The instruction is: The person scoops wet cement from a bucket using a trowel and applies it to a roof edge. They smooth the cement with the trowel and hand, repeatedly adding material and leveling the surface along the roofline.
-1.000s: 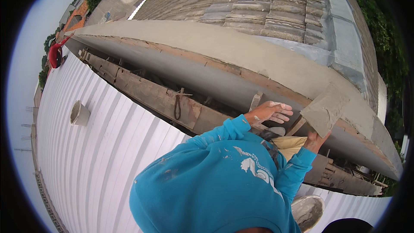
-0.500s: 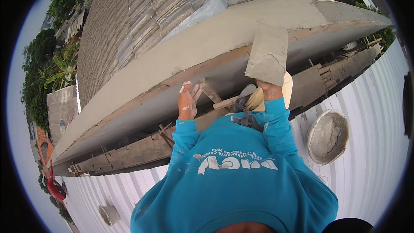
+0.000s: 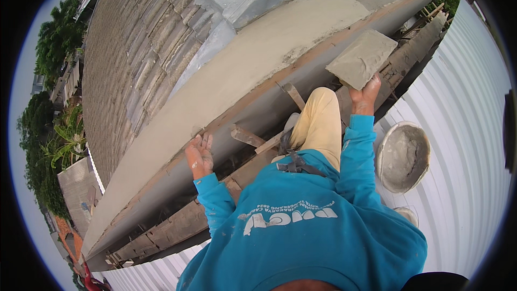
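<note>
My right hand [image 3: 365, 95] grips a rectangular plastering float [image 3: 366, 59] from below, its handle hidden. Grey mortar shows on the float's upturned face, and it is held out past the edge of the concrete ledge [image 3: 242, 83]. Smooth wet-looking mortar covers most of the ledge, with a rough patch near its edge. My left hand [image 3: 200, 156], empty and smeared with mortar, has its fingers stretched out beside the ledge's lower edge; whether it touches the edge I cannot tell.
A round bucket of mortar [image 3: 404, 157] stands on the white corrugated roofing [image 3: 463, 113] at my right. Roof tiles [image 3: 134, 48] slope beyond the ledge. Wooden props [image 3: 247, 136] and a rough beam lie in the gap below it. Another person's red sleeve [image 3: 92, 280] shows far left.
The float has come off the ledge, moving right and turning its mortar-covered face up. My left hand has moved left to the ledge's edge. The view has turned, and my knee shows more.
</note>
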`<state>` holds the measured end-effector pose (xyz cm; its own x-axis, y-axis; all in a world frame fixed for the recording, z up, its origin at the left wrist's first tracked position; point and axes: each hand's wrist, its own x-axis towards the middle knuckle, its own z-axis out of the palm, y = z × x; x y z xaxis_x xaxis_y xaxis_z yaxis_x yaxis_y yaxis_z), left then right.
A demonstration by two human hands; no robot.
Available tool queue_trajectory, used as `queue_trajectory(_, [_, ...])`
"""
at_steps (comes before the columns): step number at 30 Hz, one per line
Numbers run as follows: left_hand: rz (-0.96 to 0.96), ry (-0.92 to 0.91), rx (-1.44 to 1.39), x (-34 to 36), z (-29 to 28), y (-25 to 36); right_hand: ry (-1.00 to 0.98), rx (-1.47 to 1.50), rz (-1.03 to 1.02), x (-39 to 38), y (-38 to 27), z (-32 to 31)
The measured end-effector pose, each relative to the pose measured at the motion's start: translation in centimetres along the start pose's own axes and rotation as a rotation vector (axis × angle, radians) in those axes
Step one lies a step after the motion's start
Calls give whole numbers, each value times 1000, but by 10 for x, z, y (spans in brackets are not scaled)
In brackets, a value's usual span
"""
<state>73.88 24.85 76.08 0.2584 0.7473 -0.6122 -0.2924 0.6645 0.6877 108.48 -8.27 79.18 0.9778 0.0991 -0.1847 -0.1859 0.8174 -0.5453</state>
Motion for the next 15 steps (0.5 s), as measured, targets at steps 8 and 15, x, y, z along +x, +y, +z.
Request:
queue_trajectory(8, [42,16,72,-5,8,0,-195,-455,-170,25,-7,21])
queue_trajectory(15, [41,-5,99,-19,18,8,-135,-802,-427,66,3,43])
